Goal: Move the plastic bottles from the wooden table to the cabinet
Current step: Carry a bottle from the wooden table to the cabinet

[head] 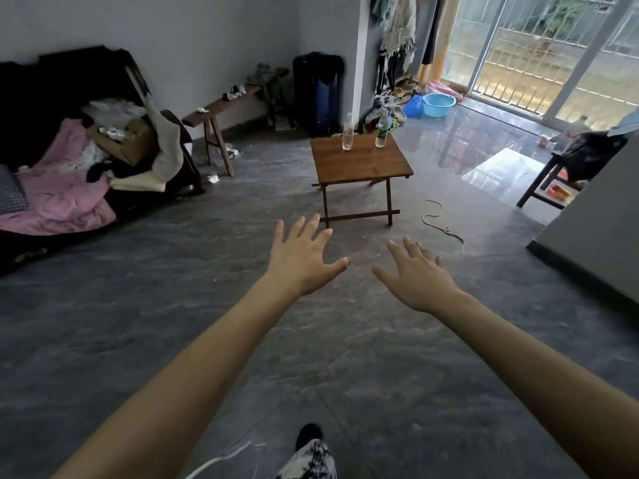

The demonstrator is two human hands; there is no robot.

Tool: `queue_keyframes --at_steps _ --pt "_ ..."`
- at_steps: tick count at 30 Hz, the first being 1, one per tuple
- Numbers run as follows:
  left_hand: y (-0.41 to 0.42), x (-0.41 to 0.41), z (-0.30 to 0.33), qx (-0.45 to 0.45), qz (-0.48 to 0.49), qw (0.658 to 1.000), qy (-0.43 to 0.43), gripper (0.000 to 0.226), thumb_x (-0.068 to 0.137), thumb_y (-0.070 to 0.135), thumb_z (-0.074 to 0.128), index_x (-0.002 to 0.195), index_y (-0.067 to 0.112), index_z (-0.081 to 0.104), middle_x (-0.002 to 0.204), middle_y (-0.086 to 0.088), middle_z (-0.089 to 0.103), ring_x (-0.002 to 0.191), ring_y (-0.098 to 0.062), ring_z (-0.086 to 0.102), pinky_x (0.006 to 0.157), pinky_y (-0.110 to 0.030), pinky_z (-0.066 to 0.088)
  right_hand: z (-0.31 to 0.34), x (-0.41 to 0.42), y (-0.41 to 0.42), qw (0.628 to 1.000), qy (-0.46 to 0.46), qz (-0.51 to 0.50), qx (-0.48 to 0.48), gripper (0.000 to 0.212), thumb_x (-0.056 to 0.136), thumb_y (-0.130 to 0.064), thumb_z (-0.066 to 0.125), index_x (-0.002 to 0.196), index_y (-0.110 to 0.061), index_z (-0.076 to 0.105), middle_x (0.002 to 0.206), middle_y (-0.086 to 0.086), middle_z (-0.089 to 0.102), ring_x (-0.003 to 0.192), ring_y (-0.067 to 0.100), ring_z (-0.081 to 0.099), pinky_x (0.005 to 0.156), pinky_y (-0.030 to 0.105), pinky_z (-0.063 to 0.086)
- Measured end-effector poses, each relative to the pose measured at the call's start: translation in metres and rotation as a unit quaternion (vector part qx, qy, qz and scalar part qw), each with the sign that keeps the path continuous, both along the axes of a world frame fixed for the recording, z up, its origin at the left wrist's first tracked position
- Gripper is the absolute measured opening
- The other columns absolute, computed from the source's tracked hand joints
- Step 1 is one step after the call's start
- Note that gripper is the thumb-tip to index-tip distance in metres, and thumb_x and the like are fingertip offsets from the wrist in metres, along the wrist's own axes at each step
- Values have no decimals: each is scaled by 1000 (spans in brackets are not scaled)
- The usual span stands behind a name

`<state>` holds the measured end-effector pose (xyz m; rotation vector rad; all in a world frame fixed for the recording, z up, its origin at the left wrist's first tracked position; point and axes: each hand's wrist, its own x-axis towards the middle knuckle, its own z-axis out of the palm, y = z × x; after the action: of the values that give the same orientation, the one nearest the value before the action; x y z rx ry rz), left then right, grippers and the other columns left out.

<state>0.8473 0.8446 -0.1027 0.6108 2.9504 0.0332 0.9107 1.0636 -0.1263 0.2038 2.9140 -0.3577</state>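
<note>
I'm approaching: the wooden tabletop (363,160) stands well ahead on the floor, two plastic bottles (347,133) upright at its far edge. My left hand (304,261) and right hand (420,278) reach forward, fingers spread, holding nothing. Next I'd walk closer before grasping.

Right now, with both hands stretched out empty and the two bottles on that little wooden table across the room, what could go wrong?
Three risks, as I judge it:
1. The thin cord lying on the grey floor beside the small brown wooden folding table could catch a foot.
2. The two tall clear plastic bottles stand near the table's far edge and might tip when reached for.
3. The glossy floor by the glass door looks possibly slippery.

The left hand and right hand are open.
</note>
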Motion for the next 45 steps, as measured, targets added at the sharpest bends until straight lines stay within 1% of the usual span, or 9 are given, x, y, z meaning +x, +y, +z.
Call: queue_keyframes --at_steps 3,7,10,14,20,24,33,39,45 --pt "12 -19 0 4 -3 1000 2 84 93 79 28 161 30 24 173 -2 5 160 -24 1 124 -57 -8 -3 -16 13 1000 3 -4 -2 80 92 -71 26 158 -27 14 167 9 10 153 31 8 119 60 11" --pt "32 -51 -3 14 -7 1000 -6 84 94 78 29 161 30 24 174 -2 3 159 -24 1 124 -56 -8 -11 -42 23 1000 -17 -3 -5 82 91 -73 24 158 -28 12 168 8 8 153 30 7 119 60 10" --pt "49 -85 -3 24 -21 999 -1 83 94 78 30 161 29 25 174 -2 3 159 -25 1 124 -56 -7 -11 -74 34 1000 -13 -4 2 82 91 -74 24 157 -28 14 167 9 9 153 31 8 118 61 11" --pt "68 -145 2 36 -26 999 9 83 94 78 31 161 29 26 174 -3 3 159 -25 1 124 -56 -7 -1 -137 56 1000 -4 -16 7 83 90 -74 26 157 -28 14 168 8 8 153 32 8 118 61 13" --pt "98 -232 4 35 -37 999 1 83 94 77 32 161 29 25 173 -3 3 159 -27 2 124 -59 -3 5 -223 81 999 -8 -25 21 80 90 -74 25 156 -31 17 168 6 9 153 30 9 119 59 13" --pt "113 -273 4 35 -48 998 -9 83 94 77 32 161 29 24 174 -3 1 159 -27 1 125 -59 -2 4 -259 99 999 -7 -47 15 79 89 -74 26 156 -32 20 167 6 12 152 30 12 117 59 16" --pt "151 -347 -6 25 -48 998 -18 85 92 79 30 161 29 25 174 -2 0 159 -27 1 126 -58 -2 6 -328 146 998 -4 -63 -5 80 88 -74 26 156 -31 21 167 6 11 152 32 12 118 59 16" --pt "216 -395 -11 9 -64 998 -17 85 92 80 31 161 31 25 174 -1 -2 159 -27 1 125 -57 -2 -1 -365 212 996 -8 -87 -9 80 91 -74 26 157 -30 19 167 7 9 152 34 12 118 61 17" --pt "323 -445 -3 3 -104 994 -20 83 93 78 33 161 30 26 174 -1 -3 159 -26 -1 124 -57 -3 3 -405 312 993 4 -117 -5 75 94 -70 30 157 -30 20 167 7 10 152 33 14 119 58 17"
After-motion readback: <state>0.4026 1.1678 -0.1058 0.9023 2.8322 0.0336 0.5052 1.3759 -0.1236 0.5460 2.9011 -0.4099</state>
